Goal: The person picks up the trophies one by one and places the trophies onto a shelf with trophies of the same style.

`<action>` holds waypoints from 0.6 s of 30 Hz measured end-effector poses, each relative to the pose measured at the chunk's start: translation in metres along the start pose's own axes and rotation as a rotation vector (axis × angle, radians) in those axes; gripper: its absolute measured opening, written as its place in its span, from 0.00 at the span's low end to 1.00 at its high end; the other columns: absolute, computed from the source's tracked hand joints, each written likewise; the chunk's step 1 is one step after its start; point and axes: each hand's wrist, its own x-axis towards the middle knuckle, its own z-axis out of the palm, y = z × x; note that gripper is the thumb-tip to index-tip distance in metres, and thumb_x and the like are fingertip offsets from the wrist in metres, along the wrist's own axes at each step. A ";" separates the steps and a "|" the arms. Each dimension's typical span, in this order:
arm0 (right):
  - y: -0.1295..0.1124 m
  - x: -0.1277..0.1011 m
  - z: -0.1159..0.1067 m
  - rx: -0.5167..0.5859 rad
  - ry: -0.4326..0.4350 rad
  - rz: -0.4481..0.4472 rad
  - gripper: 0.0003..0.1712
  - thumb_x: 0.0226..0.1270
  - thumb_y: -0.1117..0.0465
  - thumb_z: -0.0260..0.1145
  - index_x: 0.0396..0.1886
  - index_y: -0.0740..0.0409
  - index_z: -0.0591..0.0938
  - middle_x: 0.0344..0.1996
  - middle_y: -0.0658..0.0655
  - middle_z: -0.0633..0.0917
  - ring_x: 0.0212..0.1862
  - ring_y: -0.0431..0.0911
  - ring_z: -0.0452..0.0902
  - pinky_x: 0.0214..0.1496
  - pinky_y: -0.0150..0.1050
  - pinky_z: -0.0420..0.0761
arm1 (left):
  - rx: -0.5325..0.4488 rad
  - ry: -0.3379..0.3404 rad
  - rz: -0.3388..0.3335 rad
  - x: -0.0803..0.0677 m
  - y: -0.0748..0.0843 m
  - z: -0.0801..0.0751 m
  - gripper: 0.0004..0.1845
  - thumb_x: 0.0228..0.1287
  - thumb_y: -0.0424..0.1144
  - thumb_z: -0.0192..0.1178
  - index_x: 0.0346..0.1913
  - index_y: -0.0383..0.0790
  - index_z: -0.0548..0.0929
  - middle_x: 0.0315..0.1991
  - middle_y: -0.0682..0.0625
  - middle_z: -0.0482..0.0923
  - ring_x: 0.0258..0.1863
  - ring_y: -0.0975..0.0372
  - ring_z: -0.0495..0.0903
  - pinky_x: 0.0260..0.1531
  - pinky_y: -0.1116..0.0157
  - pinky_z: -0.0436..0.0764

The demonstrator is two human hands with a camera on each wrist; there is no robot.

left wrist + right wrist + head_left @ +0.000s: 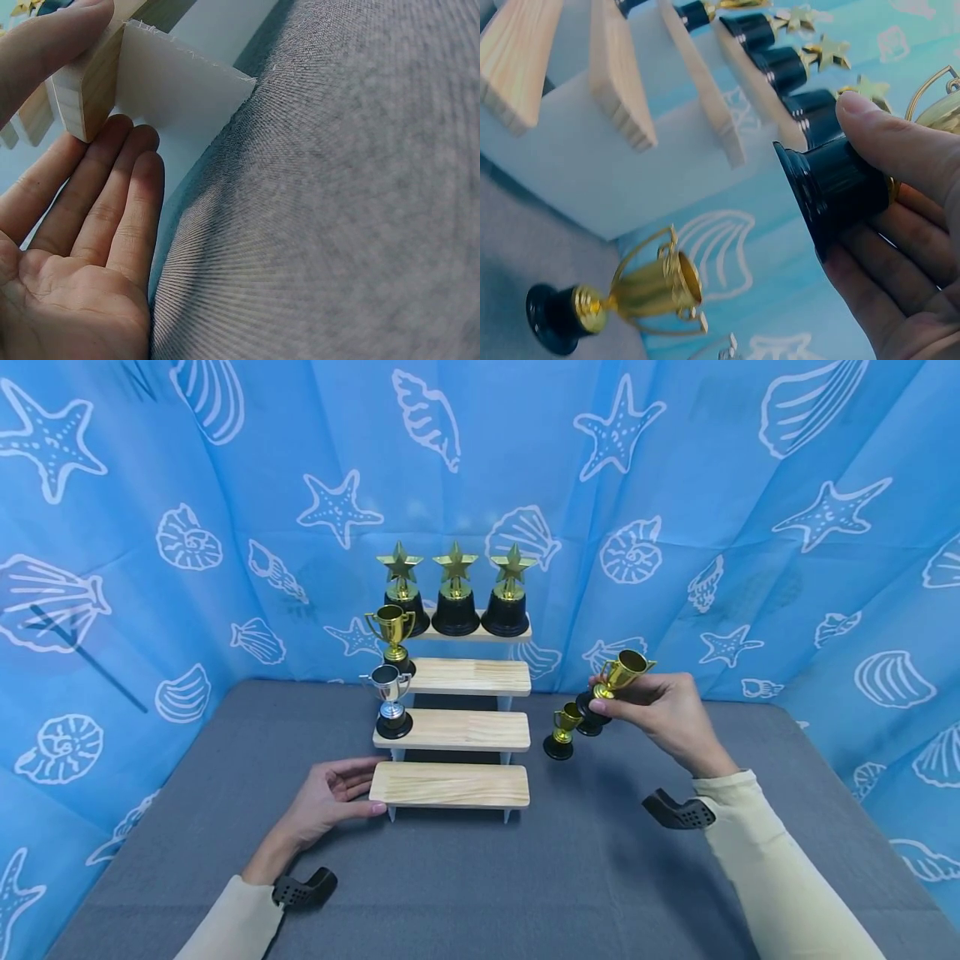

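Observation:
My right hand (667, 714) holds a gold trophy cup (626, 668) by its black base (836, 184), raised and tilted to the right of the stand. Below it, a second gold trophy cup (564, 727) stands upright on the table. Another black base shows behind the held cup, its upper part hidden. At the left, my left hand (326, 802) grips the end of the lowest step (450, 785) of a wooden display stand, thumb at the front corner and fingers at the back. The left wrist view has the board's end (88, 97) between thumb and fingers.
Along the top step stand three gold star trophies (455, 602). A gold cup (393, 631) occupies the left end of the step below, and a silver cup (390, 693) the one beneath that. A blue seashell curtain (450, 435) hangs behind the grey-covered table (480, 893).

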 end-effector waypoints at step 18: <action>-0.025 0.023 0.030 0.038 -0.057 -0.060 0.21 0.59 0.59 0.79 0.50 0.64 0.88 0.46 0.57 0.89 0.50 0.47 0.86 0.51 0.37 0.88 | -0.006 -0.007 -0.005 0.001 -0.002 -0.001 0.36 0.55 0.22 0.71 0.67 0.18 0.68 0.65 0.24 0.70 0.57 0.64 0.80 0.60 0.66 0.80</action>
